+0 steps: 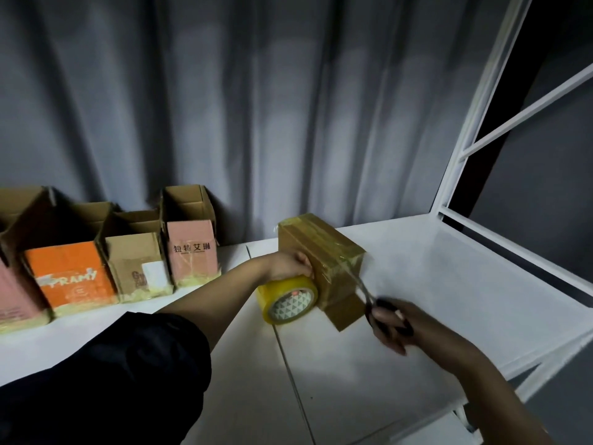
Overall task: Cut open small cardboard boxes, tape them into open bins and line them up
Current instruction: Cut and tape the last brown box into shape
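- Head view: right hand (pixel 390 322) curled round the black handles of the scissors (pixel 369 297); fingers through or round the loops, blurred, so exact finger placement cannot be told. Blades point up and away toward the near right edge of the cardboard box (pixel 321 252).
- Blades appear slightly parted, at a strip of clear tape that runs off the box corner; whether they touch the tape is too blurred to tell.
- Left hand (pixel 293 266) grips the top of the yellow tape roll (pixel 290 298), fingers curled over its rim; the roll stands on edge, pressed against the box's near left face.
- Box rests on the white bench (pixel 353 396), already wrapped in several bands of brown tape; one flap juts out low at its near corner, beside the scissors.
- Judged step: cutting the tape free from the roll after a wrap.
- To do it well: keep the roll pulled back so the strip stays taut; cut close to the box face, straight across; keep blade tips clear of the cardboard and of the left fingers; then press the loose end down flat.
- Risk, as judged: slack tape folds on itself and sticks.
- Further out, left: a row of finished bins (pixel 134 252) against the grey curtain (pixel 288 107), open tops up, touching side by side.
- Right: white frame (pixel 481 149) at the bench's edge.
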